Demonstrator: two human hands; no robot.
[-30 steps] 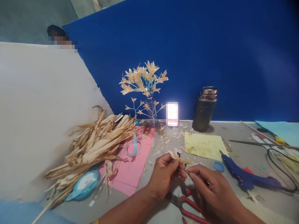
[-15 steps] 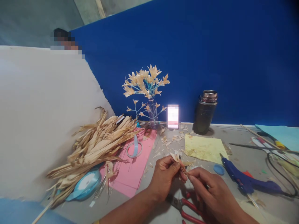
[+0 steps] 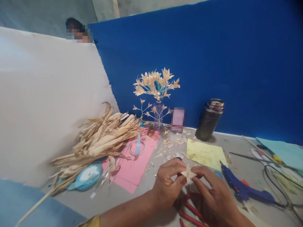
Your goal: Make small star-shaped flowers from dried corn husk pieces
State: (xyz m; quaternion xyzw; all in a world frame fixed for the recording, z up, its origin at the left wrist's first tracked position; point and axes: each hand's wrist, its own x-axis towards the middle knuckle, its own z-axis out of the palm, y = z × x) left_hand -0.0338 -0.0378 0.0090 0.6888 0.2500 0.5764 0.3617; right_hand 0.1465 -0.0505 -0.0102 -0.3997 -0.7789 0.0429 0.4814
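Note:
Between my two hands is a small pale husk flower (image 3: pixel 188 173), its pointed petals facing up toward me. My left hand (image 3: pixel 169 179) pinches it from the left with thumb and forefinger. From the other side, my right hand (image 3: pixel 211 189) grips its right petals with thumb and fingertips. Below my hands lie red-handled cutters (image 3: pixel 191 212), partly covered by my right hand. A blue glue gun (image 3: pixel 243 187) rests to the right of that hand. Finished husk flowers on blue stems (image 3: pixel 157 83) stand in a clear bottle behind.
Dried corn husks (image 3: pixel 106 135) are heaped at left beside a blue ribbon roll (image 3: pixel 88 177). Pink sheets (image 3: pixel 127 173) carry a tape ring (image 3: pixel 136 148). Husk scraps surround yellow paper (image 3: pixel 205 151). A dark flask (image 3: pixel 209 121) stands uncapped before the blue partition (image 3: pixel 213 56). Another person's head shows beyond.
The flower has turned so its open petals face me. My right hand has risen to pinch its right side. The view has shifted and tilted slightly.

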